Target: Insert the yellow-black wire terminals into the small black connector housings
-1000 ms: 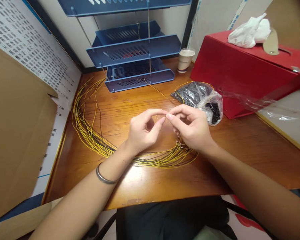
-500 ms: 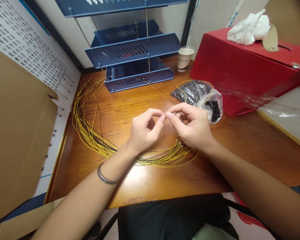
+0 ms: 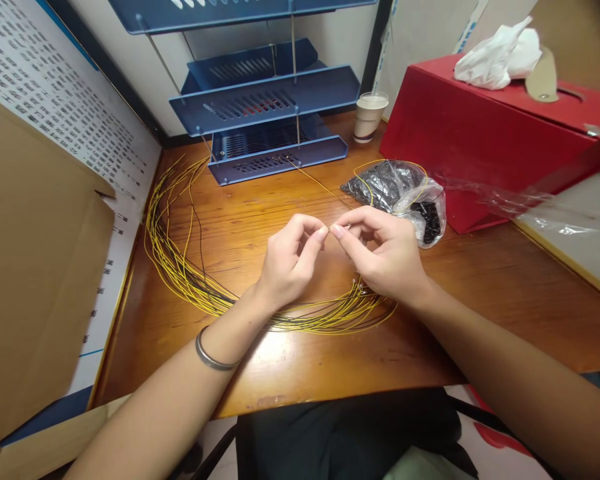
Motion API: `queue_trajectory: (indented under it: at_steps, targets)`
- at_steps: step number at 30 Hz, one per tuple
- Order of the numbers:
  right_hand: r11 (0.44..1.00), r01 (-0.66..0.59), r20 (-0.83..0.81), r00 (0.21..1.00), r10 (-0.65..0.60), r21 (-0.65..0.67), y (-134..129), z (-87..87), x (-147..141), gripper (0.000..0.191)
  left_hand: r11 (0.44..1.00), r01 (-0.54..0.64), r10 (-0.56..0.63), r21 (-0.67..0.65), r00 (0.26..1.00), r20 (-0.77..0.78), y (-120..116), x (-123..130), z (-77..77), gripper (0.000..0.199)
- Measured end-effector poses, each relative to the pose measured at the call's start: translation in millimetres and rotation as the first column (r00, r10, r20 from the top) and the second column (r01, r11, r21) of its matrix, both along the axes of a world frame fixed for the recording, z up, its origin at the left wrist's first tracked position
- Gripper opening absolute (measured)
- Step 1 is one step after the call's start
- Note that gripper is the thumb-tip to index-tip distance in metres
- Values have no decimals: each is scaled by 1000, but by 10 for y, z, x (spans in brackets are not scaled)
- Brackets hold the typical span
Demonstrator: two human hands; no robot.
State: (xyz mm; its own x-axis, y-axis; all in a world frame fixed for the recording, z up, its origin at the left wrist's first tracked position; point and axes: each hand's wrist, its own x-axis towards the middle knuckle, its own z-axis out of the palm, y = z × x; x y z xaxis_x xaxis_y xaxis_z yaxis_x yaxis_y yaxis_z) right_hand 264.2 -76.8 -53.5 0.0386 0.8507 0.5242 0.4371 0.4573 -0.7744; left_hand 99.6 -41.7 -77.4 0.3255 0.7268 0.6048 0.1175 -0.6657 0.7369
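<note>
Above the middle of the wooden table [image 3: 300, 370], my left hand [image 3: 293, 257] and my right hand [image 3: 385, 250] meet fingertip to fingertip. Each has thumb and forefinger pinched together; what lies between the tips is too small to make out. A thin yellow wire [image 3: 316, 179] runs from the blue rack down to my right fingers. Under my wrists curves a loose bundle of yellow and black wires [image 3: 180, 277], with small metal ends near my right hand. Just behind my right hand lies a clear plastic bag [image 3: 433, 223] of small black parts.
A blue tiered rack [image 3: 280, 167] stands at the back, beside a paper cup [image 3: 369, 119]. The red box [image 3: 445, 133] at the right carries crumpled white tissue [image 3: 495, 57]. Cardboard [image 3: 30, 267] borders the left side.
My left hand has shifted slightly, its thumb and forefinger drawn closer together and still meeting my right fingertips. My right hand has barely moved.
</note>
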Motion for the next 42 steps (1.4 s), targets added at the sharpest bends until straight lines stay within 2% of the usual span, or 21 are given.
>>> queue_trajectory:
  at_steps: [5, 19, 25, 30, 34, 42]
  targets:
    - [999, -5, 26, 1000, 4, 37, -5, 4, -9, 10, 998, 14, -15, -58, 1000, -15, 1, -14, -34, 27]
    - [999, -2, 37, 999, 0, 44, -19, 14, -8, 11, 998, -19, 19, -60, 1000, -7, -29, -8, 13, 47]
    - [999, 5, 31, 1000, -6, 47, -19, 22, -5, 10, 994, -26, 29, -105, 999, 30, 12, -22, -55, 39]
    - [999, -4, 45, 999, 2, 49, -21, 27, -11, 11, 1000, 6, -6, -14, 1000, -1, -10, -8, -26, 25]
    - [998, -33, 45, 999, 30, 60, -26, 18, -23, 11, 999, -5, 4, 54, 1000, 9, -31, 12, 10, 24]
    - [999, -42, 9, 999, 42, -2, -37, 15, -19, 9, 997, -4, 10, -76, 997, 81, -15, 8, -59, 33]
